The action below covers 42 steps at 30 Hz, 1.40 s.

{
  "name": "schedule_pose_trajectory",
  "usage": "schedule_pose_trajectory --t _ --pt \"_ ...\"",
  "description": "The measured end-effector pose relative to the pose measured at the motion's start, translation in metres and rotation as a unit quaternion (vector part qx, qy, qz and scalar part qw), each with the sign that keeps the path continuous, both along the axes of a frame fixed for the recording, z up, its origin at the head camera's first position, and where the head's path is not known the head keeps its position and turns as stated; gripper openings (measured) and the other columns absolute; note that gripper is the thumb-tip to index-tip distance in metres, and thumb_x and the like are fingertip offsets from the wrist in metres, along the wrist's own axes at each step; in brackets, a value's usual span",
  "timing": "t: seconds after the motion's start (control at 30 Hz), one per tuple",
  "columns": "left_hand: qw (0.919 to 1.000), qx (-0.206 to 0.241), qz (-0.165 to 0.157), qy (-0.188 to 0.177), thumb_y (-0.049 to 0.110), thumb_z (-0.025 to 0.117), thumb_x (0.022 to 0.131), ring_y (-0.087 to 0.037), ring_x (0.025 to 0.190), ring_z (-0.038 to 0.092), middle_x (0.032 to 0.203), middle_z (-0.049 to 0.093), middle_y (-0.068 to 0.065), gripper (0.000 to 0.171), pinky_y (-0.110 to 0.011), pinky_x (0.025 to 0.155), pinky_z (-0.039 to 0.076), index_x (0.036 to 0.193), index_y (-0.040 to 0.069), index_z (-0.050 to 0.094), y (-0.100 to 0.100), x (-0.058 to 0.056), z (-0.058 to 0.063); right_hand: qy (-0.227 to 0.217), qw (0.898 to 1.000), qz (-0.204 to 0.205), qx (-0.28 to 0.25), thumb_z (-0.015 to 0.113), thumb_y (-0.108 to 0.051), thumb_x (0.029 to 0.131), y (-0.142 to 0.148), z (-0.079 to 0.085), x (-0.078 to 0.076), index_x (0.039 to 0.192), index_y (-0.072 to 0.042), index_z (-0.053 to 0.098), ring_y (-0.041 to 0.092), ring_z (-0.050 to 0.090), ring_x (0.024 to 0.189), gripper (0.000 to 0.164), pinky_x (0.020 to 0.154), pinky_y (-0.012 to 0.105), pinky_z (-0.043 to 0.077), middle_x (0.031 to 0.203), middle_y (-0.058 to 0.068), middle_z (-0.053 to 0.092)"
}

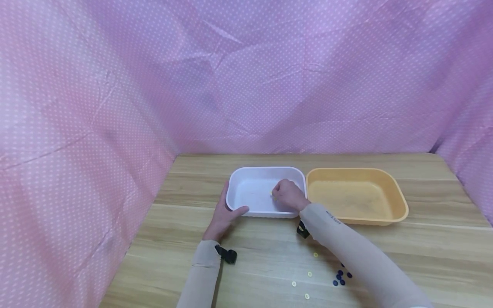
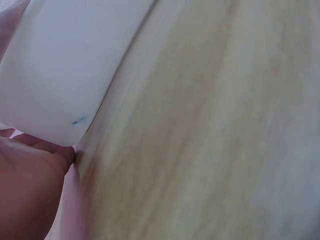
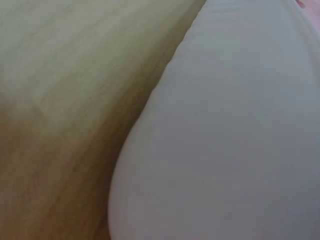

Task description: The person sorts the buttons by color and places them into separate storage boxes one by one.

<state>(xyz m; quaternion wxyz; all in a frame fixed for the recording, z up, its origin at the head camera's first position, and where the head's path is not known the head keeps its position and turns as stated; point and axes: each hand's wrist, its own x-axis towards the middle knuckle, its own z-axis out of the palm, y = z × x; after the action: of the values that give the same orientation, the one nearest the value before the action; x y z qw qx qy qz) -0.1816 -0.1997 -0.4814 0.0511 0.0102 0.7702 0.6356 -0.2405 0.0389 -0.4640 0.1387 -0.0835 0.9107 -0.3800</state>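
From where I stand, a pink spotted cloth [image 1: 77,128] hangs at the far left and runs along behind the wooden worktop [image 1: 173,239]. The left hand [image 1: 223,216] comes next, spread wide round the near left corner of a white tub [image 1: 246,194], with the thumb lying over the near rim and the fingers along the outside of the left wall. A black camera [image 1: 227,255] sits on that wrist. Seen close from the left wrist, the tub's outer wall carries a small blue mark [image 2: 79,121] near its corner, just by the fingers. The white tub stands upright on the worktop, and the right hand [image 1: 289,195] is over its right half, fingers curled in with a bit of yellow button [image 1: 271,193] at their tips; how many it holds I cannot tell. Nearer me, four loose yellow buttons [image 1: 310,274] lie scattered on the worktop. To their right, beside the pale right sleeve [image 1: 358,250], is a cluster of dark blue buttons [image 1: 342,282], a few of them touching or nearly so. Farthest right stands a yellow tub [image 1: 400,209], its left side right up against the white one, the right forearm crossing in front of its near left corner.
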Motion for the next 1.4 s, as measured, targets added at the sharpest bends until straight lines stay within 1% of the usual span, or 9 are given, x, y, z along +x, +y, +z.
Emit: schedule_pose_trajectory --t 0.07,0.13,0.3,0.4,0.57,0.7,0.97,1.23,1.4 --pt "1.0000 0.001 -0.001 0.000 0.012 0.081 0.080 -0.024 0.144 0.023 0.161 0.014 -0.001 0.109 -0.038 0.116 0.022 0.157 0.021 0.005 0.0016 0.0027 0.0058 0.000 1.000 0.002 0.004 0.053 -0.010 0.088 0.0000 0.0005 0.0002 0.063 -0.010 0.061 0.010 0.043 0.051 0.026 0.051 0.023 0.037 0.055 -0.003 0.050" --pt "1.0000 0.001 0.000 -0.002 0.012 0.081 0.080 -0.024 0.144 0.023 0.162 0.014 -0.001 0.110 -0.039 0.116 0.022 0.158 0.020 0.004 0.0020 0.0037 0.0069 -0.003 1.000 0.004 0.009 0.053 -0.010 0.088 0.0001 0.0012 0.0002 0.063 -0.010 0.061 0.010 0.043 0.051 0.027 0.050 0.024 0.036 0.055 -0.002 0.050" --pt "1.0000 -0.006 0.003 -0.003 0.019 0.083 0.078 -0.023 0.143 0.023 0.161 0.014 0.000 0.112 -0.038 0.116 0.022 0.158 0.018 0.004 0.0013 0.0042 0.0065 -0.008 1.000 0.003 0.027 0.054 -0.010 0.088 0.0003 0.0026 -0.0006 0.076 -0.007 0.070 0.014 0.052 0.059 0.020 0.057 0.027 0.043 0.072 0.000 0.064" --pt "1.0000 -0.007 0.001 -0.002 0.020 0.083 0.078 -0.021 0.143 0.023 0.161 0.014 0.001 0.112 -0.037 0.116 0.022 0.158 0.018 0.004 0.0008 0.0032 0.0052 -0.007 0.999 0.001 0.039 0.054 -0.011 0.087 0.0008 0.0028 -0.0007 0.080 -0.007 0.071 0.017 0.056 0.063 0.019 0.060 0.030 0.046 0.079 0.002 0.067" --pt "1.0000 -0.002 0.000 -0.006 0.016 0.081 0.080 -0.020 0.143 0.023 0.161 0.015 0.003 0.109 -0.036 0.116 0.022 0.158 0.022 0.005 0.0008 0.0025 0.0050 -0.002 0.998 -0.003 0.062 0.052 -0.012 0.087 -0.0001 -0.0007 -0.0020 0.062 -0.011 0.061 0.017 0.052 0.057 0.027 0.053 0.030 0.044 0.064 0.000 0.059" --pt "1.0000 0.001 0.001 -0.008 0.014 0.081 0.080 -0.022 0.144 0.022 0.161 0.014 0.002 0.109 -0.037 0.116 0.021 0.158 0.023 0.006 0.0010 0.0031 0.0057 -0.008 0.997 -0.002 0.077 0.050 -0.013 0.089 -0.0006 -0.0027 -0.0026 0.054 -0.014 0.047 0.015 0.046 0.051 0.035 0.048 0.029 0.038 0.053 -0.001 0.046" --pt "1.0000 -0.001 0.001 -0.002 0.012 0.080 0.080 -0.025 0.144 0.022 0.161 0.014 -0.001 0.108 -0.038 0.117 0.021 0.158 0.017 0.005 0.0012 0.0032 0.0062 0.002 0.996 0.004 0.086 0.047 -0.010 0.089 -0.0006 0.0008 -0.0016 0.053 -0.015 0.041 0.015 0.041 0.049 0.037 0.045 0.028 0.034 0.052 -0.002 0.036" --pt "1.0000 0.004 0.001 0.000 0.011 0.080 0.080 -0.026 0.144 0.023 0.161 0.014 -0.003 0.108 -0.039 0.116 0.021 0.158 0.017 0.005 0.0013 0.0028 0.0066 -0.004 0.996 -0.002 0.092 0.046 -0.011 0.091 -0.0016 -0.0011 -0.0024 0.056 -0.012 0.049 0.018 0.047 0.051 0.035 0.046 0.029 0.037 0.054 0.000 0.042" --pt "1.0000 0.007 -0.001 0.005 0.011 0.081 0.079 -0.027 0.144 0.023 0.161 0.015 -0.004 0.108 -0.039 0.117 0.021 0.157 0.014 0.005 0.0011 0.0029 0.0058 -0.006 0.996 -0.003 0.091 0.046 -0.011 0.092 -0.0011 -0.0028 -0.0033 0.057 -0.012 0.048 0.017 0.047 0.052 0.035 0.047 0.029 0.037 0.054 -0.001 0.041"
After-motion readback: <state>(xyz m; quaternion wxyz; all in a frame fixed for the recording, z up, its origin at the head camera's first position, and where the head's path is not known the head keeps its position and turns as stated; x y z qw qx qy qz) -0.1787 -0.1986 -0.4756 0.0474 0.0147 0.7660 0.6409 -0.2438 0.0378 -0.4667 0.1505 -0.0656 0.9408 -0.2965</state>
